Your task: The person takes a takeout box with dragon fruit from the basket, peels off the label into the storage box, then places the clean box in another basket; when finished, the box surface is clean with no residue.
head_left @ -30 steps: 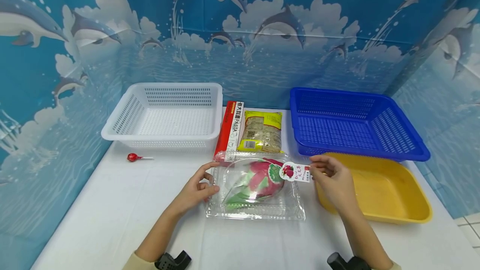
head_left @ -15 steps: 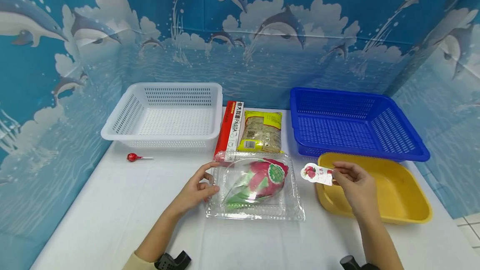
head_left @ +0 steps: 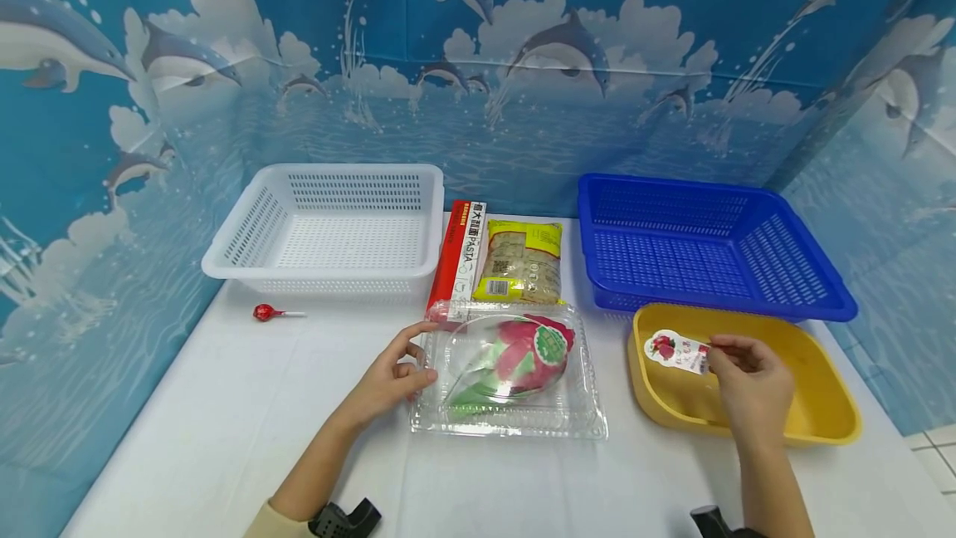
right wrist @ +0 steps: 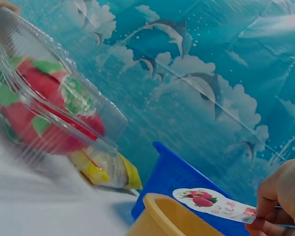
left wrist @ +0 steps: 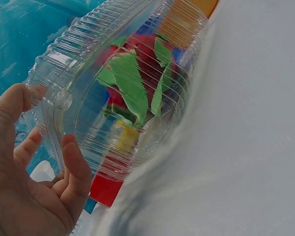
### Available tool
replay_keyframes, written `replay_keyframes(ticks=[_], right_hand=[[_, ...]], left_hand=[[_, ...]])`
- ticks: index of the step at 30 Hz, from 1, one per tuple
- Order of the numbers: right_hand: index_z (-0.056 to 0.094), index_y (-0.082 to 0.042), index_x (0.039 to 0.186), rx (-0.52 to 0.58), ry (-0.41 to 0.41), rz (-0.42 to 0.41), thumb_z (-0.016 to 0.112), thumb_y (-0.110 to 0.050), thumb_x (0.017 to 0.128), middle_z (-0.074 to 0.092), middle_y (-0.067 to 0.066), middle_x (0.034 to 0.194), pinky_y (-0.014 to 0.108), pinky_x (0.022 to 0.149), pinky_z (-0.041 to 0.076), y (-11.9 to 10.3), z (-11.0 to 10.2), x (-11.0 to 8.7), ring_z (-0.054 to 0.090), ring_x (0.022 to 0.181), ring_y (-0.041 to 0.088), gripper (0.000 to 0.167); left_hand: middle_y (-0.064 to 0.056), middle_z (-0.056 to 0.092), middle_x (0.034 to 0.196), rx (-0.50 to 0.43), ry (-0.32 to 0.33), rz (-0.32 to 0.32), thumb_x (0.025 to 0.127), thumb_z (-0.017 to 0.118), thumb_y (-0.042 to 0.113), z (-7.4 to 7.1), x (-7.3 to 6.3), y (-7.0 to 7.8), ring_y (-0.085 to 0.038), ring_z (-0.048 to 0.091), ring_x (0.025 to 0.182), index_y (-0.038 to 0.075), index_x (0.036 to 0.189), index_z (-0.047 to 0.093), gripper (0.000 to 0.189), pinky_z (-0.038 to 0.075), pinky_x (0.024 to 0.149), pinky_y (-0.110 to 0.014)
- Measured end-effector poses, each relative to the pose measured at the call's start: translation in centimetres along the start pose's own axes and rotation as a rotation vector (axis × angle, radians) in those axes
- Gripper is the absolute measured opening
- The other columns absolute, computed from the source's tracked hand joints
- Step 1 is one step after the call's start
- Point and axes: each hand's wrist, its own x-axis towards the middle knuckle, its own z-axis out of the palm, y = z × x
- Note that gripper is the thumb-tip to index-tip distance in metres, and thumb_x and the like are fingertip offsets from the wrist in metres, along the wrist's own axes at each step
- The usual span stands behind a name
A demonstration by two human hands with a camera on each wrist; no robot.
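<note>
A clear plastic clamshell box (head_left: pixel 515 418) with a red and green dragon fruit (head_left: pixel 526 355) inside lies on the white table. My left hand (head_left: pixel 392 372) grips its left edge, thumb near the front corner and fingers at the back, as the left wrist view also shows. Between thumb and fingers of my right hand (head_left: pixel 754 384) is the end of a white paper label (head_left: pixel 675 351) with a dragon fruit picture, held over the yellow basin (head_left: pixel 814 380). In the right wrist view the label (right wrist: pixel 211 204) extends out flat to the left of the fingertips.
Behind the box lie a red and white pasta box (head_left: pixel 459 256) and a yellow-topped bag (head_left: pixel 519 264). A white basket (head_left: pixel 329 272) stands back left, a blue basket (head_left: pixel 717 301) back right. A red lollipop (head_left: pixel 265 313) lies at the left.
My right hand has pulled the label away from the clamshell box and carried it right, over the yellow basin. The left hand and the box have stayed in place.
</note>
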Motion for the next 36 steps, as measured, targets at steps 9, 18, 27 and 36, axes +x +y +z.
replay_keyframes(ticks=[9, 18, 27, 36], right_hand=[[0.065, 0.002, 0.106, -0.28, 0.019, -0.131, 0.064, -0.013, 0.093, 0.059, -0.009, 0.081, 0.01, 0.056, 0.042, 1.4, -0.7, 0.8, 0.049, 0.078, 0.009, 0.02], [0.062, 0.003, 0.108, -0.515, -0.186, -0.165, 0.059, -0.009, 0.094, 0.06, 0.021, 0.101, 0.011, 0.056, 0.04, 1.7, -0.5, 1.2, 0.05, 0.09, 0.03, 0.019], [0.06, 0.003, 0.107, -0.563, -0.209, -0.196, 0.058, -0.009, 0.094, 0.06, 0.023, 0.1, 0.019, 0.058, 0.042, 1.5, -0.3, 0.8, 0.052, 0.089, 0.033, 0.018], [0.056, 0.003, 0.114, -0.585, -0.216, -0.147, 0.054, -0.022, 0.097, 0.057, 0.022, 0.103, 0.028, 0.062, 0.044, 1.4, -0.4, 0.6, 0.048, 0.091, 0.033, 0.03]], left_hand=[[-0.016, 0.043, 0.105, -0.003, 0.006, -0.017, 0.091, 0.067, 0.01, 0.0, 0.0, 0.0, -0.013, 0.05, 0.058, 0.018, 0.147, 0.037, 0.064, 0.046, 0.056, -0.021], [-0.01, 0.044, 0.093, -0.004, -0.003, 0.004, 0.093, 0.06, 0.008, 0.3, 0.3, -0.3, -0.015, 0.049, 0.066, 0.014, 0.146, 0.033, 0.059, 0.047, 0.053, -0.024], [-0.007, 0.042, 0.087, -0.007, 0.082, 0.049, 0.093, 0.055, 0.003, 1.3, 0.7, -0.5, -0.01, 0.042, 0.064, 0.01, 0.148, 0.035, 0.058, 0.042, 0.051, -0.021], [-0.006, 0.041, 0.083, -0.068, 0.117, 0.15, 0.09, 0.062, 0.003, 1.8, 0.5, -0.6, -0.004, 0.038, 0.048, 0.008, 0.146, 0.038, 0.06, 0.04, 0.043, -0.019]])
